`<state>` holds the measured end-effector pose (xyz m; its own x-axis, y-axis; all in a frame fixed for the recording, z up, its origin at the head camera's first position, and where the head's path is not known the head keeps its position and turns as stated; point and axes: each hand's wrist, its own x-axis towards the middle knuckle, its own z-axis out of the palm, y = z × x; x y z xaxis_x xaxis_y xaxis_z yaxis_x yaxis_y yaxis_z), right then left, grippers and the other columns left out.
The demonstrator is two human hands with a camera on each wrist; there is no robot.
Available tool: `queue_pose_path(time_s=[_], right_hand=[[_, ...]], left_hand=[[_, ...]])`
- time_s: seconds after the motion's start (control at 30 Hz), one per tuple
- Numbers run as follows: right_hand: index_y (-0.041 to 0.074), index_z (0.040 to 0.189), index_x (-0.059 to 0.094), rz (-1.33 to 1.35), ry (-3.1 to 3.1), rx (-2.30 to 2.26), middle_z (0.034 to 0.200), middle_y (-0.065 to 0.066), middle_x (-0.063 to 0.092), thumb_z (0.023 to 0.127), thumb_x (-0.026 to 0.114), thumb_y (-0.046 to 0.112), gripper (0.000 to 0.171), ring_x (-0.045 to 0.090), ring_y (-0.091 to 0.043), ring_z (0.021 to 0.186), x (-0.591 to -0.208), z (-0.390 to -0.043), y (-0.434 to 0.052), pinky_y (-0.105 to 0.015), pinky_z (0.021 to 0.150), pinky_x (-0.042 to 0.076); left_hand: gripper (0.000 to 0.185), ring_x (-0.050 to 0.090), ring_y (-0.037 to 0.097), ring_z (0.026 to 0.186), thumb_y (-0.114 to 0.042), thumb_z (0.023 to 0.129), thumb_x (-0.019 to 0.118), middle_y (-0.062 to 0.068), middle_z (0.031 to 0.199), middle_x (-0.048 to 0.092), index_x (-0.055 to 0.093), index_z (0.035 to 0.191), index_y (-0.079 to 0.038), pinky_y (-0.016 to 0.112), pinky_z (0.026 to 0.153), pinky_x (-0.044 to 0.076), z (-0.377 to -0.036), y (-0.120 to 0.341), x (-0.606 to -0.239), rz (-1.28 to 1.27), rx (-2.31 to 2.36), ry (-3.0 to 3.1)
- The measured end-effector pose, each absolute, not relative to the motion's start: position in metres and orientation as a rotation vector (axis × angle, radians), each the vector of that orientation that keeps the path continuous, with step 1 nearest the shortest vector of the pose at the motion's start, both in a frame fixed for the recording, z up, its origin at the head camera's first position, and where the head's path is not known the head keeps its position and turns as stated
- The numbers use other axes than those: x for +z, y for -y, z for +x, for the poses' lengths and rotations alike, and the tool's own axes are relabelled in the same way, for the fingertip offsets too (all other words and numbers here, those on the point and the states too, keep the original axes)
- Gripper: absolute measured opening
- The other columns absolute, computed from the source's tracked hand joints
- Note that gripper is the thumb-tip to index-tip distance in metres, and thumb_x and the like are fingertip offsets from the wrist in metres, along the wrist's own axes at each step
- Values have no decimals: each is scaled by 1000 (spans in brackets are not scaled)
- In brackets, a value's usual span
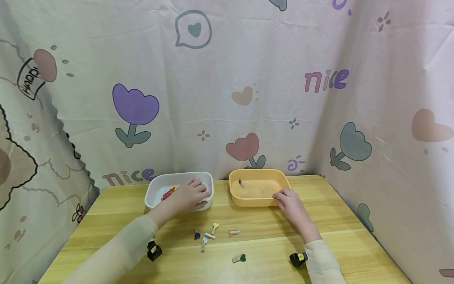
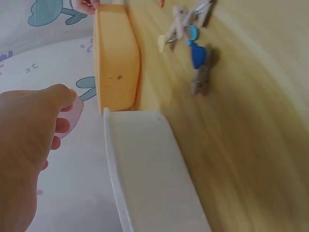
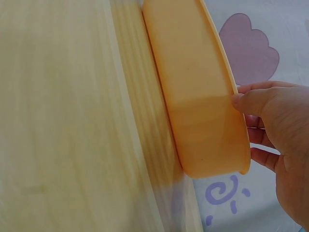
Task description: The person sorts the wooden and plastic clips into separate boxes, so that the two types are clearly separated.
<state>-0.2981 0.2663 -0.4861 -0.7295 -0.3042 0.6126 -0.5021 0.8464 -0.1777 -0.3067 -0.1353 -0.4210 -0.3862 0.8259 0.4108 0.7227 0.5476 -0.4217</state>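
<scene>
My left hand (image 1: 191, 194) is over the right part of a white plastic bin (image 1: 154, 192), its fingers loosely bent. Nothing shows between thumb and fingers in the left wrist view, though the fingertips are partly hidden. Inside that bin lie small red and yellow pieces (image 1: 168, 193), too small to tell exactly. With thumb outside and fingers inside, my right hand (image 1: 292, 206) grips the near right rim of an orange plastic bin (image 3: 193, 96). One small dark-topped clothespin (image 1: 241, 183) lies in the orange bin.
Several mini wooden clothespins lie on the table before the bins: a blue-heart one (image 1: 196, 234), a yellow-heart one (image 1: 214, 228), an orange-tipped one (image 1: 234, 233), and a green-heart one (image 1: 239, 258) nearer me. Behind the bins hangs a patterned curtain (image 1: 198, 130).
</scene>
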Motion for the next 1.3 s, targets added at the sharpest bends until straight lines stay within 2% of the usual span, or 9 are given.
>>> queue_pose_path(time_s=[0.3, 0.57, 1.0, 1.3], right_hand=[[14, 93, 71, 583, 2438, 448, 92, -4, 63, 85, 73, 8, 10, 57, -24, 86, -487, -299, -267, -42, 78, 44], [14, 92, 71, 599, 2403, 443, 90, -4, 63, 83, 74, 7, 11, 57, -24, 84, -489, -300, -267, -41, 76, 44], [14, 90, 71, 616, 2364, 430, 89, -3, 63, 81, 76, 6, 13, 57, -23, 82, -490, -302, -267, -41, 74, 44], [14, 91, 72, 598, 2398, 434, 90, -3, 63, 82, 75, 7, 12, 57, -24, 84, -490, -302, -268, -41, 74, 44]], left_hand=[[21, 60, 20, 97, -34, 82, 76, -3, 97, 67, 69, 99, -23, 41, 89, 48, -288, 153, -437, -1282, 197, 2279], [22, 57, 18, 96, -40, 85, 73, -4, 96, 65, 67, 95, -21, 42, 91, 48, -278, 165, -457, -1322, 156, 2342], [14, 56, 14, 88, -32, 82, 75, -7, 88, 63, 69, 91, -23, 31, 77, 45, -265, 172, -476, -1364, 207, 2266], [13, 55, 14, 89, -31, 81, 74, -8, 87, 62, 68, 90, -25, 34, 81, 46, -267, 173, -488, -1372, 235, 2245]])
